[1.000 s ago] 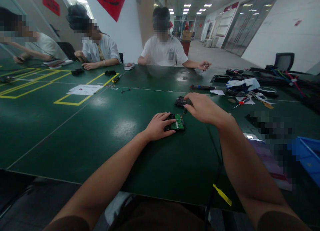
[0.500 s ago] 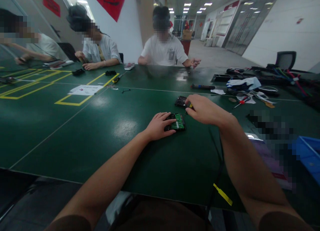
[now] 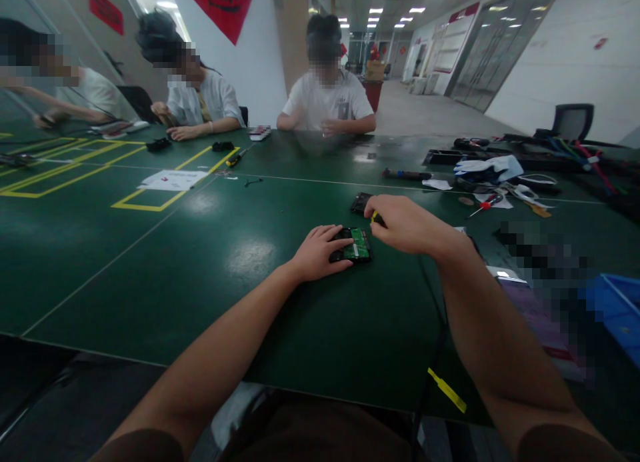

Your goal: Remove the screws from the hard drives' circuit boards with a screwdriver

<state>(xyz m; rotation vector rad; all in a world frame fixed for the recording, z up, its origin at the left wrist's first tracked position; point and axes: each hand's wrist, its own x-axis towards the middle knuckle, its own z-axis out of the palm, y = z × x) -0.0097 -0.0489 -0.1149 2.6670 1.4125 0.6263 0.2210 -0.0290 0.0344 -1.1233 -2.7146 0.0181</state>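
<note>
A hard drive (image 3: 358,245) with a green circuit board facing up lies flat on the table in front of me. My left hand (image 3: 320,252) grips its left part, the thumb along the near edge and the fingers over the top and far edge. Just beyond the drive's right corner, my right hand (image 3: 403,225) is closed around a yellow and black screwdriver (image 3: 377,218). Its tip cannot be made out. Behind that hand lies a second dark, flat drive-like unit (image 3: 359,203), partly covered by the fingers.
On the green table (image 3: 190,289), a dark rod-shaped tool (image 3: 407,174), a red-handled screwdriver (image 3: 483,209) and gloves and cables (image 3: 487,169) lie to the right. A blue bin (image 3: 617,315) stands at the right edge. Several people sit opposite; papers (image 3: 173,180) lie left.
My right hand has shifted slightly left and nearer to the hard drive with the screwdriver. My left hand stays put. The person opposite has drawn an outstretched hand in.
</note>
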